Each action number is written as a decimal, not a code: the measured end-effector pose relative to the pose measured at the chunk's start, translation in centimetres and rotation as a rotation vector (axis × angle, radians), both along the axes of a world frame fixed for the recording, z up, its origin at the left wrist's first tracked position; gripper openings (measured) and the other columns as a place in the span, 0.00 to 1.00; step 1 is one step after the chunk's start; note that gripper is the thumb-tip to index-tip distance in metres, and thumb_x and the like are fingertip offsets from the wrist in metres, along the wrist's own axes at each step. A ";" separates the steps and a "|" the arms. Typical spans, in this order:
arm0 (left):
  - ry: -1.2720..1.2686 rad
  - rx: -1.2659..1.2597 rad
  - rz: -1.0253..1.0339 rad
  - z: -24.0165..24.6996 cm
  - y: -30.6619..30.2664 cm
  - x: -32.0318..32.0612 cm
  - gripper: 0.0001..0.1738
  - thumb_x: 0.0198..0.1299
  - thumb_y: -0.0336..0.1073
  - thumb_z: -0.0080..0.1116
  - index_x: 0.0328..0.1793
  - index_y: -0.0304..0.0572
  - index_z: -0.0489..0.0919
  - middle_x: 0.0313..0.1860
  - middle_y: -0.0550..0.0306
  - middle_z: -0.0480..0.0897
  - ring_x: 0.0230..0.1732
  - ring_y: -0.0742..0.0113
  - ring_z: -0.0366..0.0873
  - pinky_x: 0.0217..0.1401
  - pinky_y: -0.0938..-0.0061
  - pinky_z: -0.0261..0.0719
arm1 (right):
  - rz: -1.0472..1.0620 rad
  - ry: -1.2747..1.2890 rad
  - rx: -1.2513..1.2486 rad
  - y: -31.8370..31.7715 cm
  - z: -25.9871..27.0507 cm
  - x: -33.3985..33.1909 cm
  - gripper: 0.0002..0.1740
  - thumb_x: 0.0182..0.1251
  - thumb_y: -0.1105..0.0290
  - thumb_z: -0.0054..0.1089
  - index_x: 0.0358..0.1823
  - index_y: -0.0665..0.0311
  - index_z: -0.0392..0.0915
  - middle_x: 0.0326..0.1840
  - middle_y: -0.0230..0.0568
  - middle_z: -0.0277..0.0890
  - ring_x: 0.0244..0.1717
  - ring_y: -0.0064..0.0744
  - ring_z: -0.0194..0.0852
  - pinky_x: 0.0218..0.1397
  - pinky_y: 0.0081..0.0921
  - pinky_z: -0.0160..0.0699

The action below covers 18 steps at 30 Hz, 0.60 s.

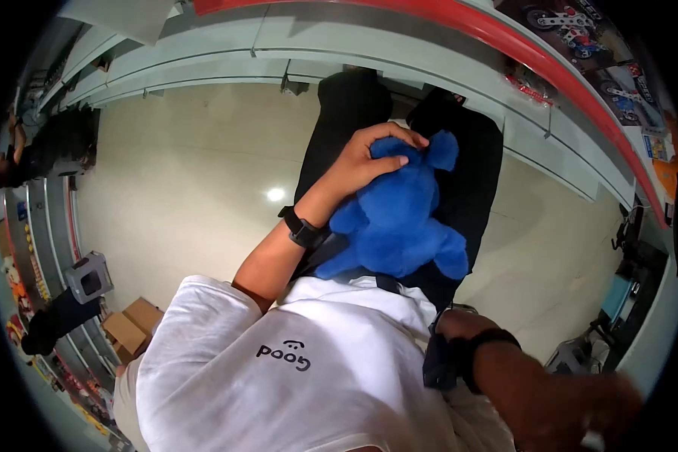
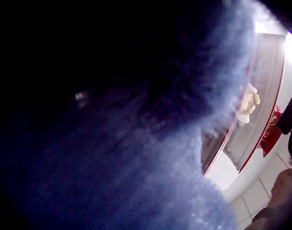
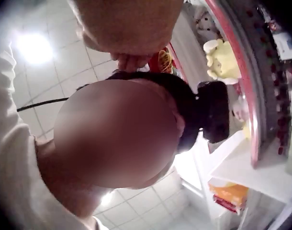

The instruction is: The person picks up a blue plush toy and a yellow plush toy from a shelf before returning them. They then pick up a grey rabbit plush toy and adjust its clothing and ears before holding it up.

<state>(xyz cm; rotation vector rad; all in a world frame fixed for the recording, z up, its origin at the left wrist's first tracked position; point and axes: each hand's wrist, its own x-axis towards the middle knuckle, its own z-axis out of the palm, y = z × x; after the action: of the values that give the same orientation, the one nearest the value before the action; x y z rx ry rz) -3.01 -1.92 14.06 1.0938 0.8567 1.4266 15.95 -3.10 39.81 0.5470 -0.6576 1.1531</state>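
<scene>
A blue plush toy point(image 1: 395, 203) with rounded ears and stubby limbs lies across the person's lap. The left hand point(image 1: 369, 158) grips it near the top, thumb and fingers spread around the head by one ear. Blue fur point(image 2: 136, 177) fills most of the left wrist view, hiding the fingers there. Lifted at the lower right of the head view, the right hand point(image 1: 565, 399) is blurred. In the right wrist view, the right hand point(image 3: 129, 28) is up by the person's head, its fingertips at the dark hair; what it touches is hidden.
White shelving with a red edge point(image 1: 459, 15) runs across the front, close to the knees. Boxed toy sets point(image 1: 618, 90) stand on it at the right. To the left are cardboard boxes point(image 1: 132, 328), a grey plastic stool point(image 1: 90, 277) and other people. A pale yellow plush point(image 3: 222, 60) sits on a shelf.
</scene>
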 end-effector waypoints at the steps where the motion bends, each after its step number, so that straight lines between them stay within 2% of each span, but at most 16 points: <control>1: 0.000 -0.017 -0.006 0.1 -0.1 0.1 0.10 0.52 0.23 0.57 0.43 0.35 0.77 0.50 0.50 0.80 0.56 0.61 0.75 0.63 0.68 0.68 | 0.179 0.044 -0.034 0.7 -0.8 -0.9 0.02 0.61 0.72 0.59 0.34 0.60 0.79 0.31 0.35 0.78 0.30 0.27 0.79 0.40 0.24 0.79; 2: -0.005 -0.015 -0.009 0.1 -0.1 0.1 0.10 0.52 0.23 0.57 0.43 0.35 0.77 0.50 0.50 0.80 0.56 0.61 0.75 0.63 0.68 0.68 | 0.175 0.038 -0.033 0.5 -0.5 -1.0 0.02 0.61 0.72 0.59 0.34 0.60 0.79 0.31 0.35 0.78 0.30 0.27 0.79 0.40 0.24 0.79; 4: 0.037 0.017 0.008 -0.1 -0.1 0.1 0.11 0.52 0.26 0.56 0.43 0.36 0.77 0.50 0.44 0.80 0.58 0.55 0.75 0.65 0.63 0.66 | 0.242 -0.362 -0.059 0.1 0.3 -1.2 0.02 0.60 0.71 0.60 0.33 0.59 0.78 0.28 0.34 0.76 0.26 0.26 0.75 0.35 0.21 0.77; 7: 0.056 0.020 0.009 -0.2 0.2 0.1 0.11 0.53 0.26 0.56 0.44 0.36 0.77 0.50 0.45 0.80 0.57 0.56 0.75 0.65 0.63 0.66 | 0.343 -0.945 -0.146 -0.9 1.1 -1.0 0.04 0.59 0.69 0.61 0.31 0.57 0.75 0.24 0.31 0.73 0.20 0.24 0.71 0.27 0.17 0.72; 9: 0.062 -0.007 0.012 -0.2 -0.4 0.1 0.11 0.53 0.26 0.56 0.44 0.35 0.77 0.49 0.46 0.80 0.57 0.56 0.75 0.65 0.64 0.67 | 0.315 -0.974 -0.144 -1.5 1.1 -0.9 0.04 0.59 0.69 0.61 0.30 0.57 0.74 0.24 0.31 0.73 0.19 0.24 0.69 0.26 0.16 0.71; 14: 0.023 -0.015 -0.007 0.0 0.0 0.1 0.11 0.53 0.26 0.57 0.44 0.35 0.77 0.49 0.46 0.80 0.57 0.56 0.75 0.65 0.64 0.66 | 0.129 -1.205 0.075 -1.2 1.3 0.2 0.07 0.59 0.68 0.61 0.30 0.54 0.70 0.23 0.30 0.70 0.16 0.22 0.63 0.20 0.12 0.62; 18: 0.071 0.047 0.019 -0.4 0.0 0.1 0.11 0.52 0.26 0.57 0.44 0.35 0.77 0.50 0.45 0.80 0.58 0.55 0.75 0.66 0.62 0.66 | 0.083 -1.225 0.051 -1.1 1.5 0.1 0.09 0.59 0.68 0.61 0.29 0.53 0.68 0.23 0.30 0.70 0.15 0.21 0.61 0.19 0.12 0.60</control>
<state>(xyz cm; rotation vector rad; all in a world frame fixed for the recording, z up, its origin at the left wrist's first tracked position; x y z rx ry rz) -2.95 -1.89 13.66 1.1809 0.8902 1.4372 16.01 -4.18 41.27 -0.1728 -1.7124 1.5016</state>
